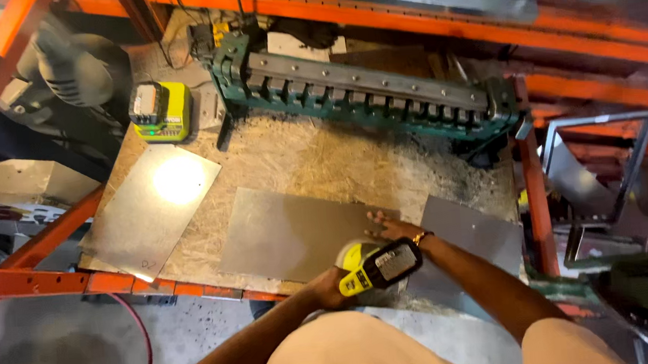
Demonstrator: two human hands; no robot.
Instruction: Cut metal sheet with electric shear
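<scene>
While the left hand (330, 289) gripped a yellow power tool (379, 265) at the near edge of the surface (314, 156), the right hand (388, 227) lay spread flat on the metal sheet (290, 234), beside another sheet (151, 209) and a green charger (161, 111).

Yellow-black cordless power tool (379, 265) at lower centre of frame, tilted, over near edge of flat grey metal sheet (286, 234) lying on chipboard bench.
</scene>
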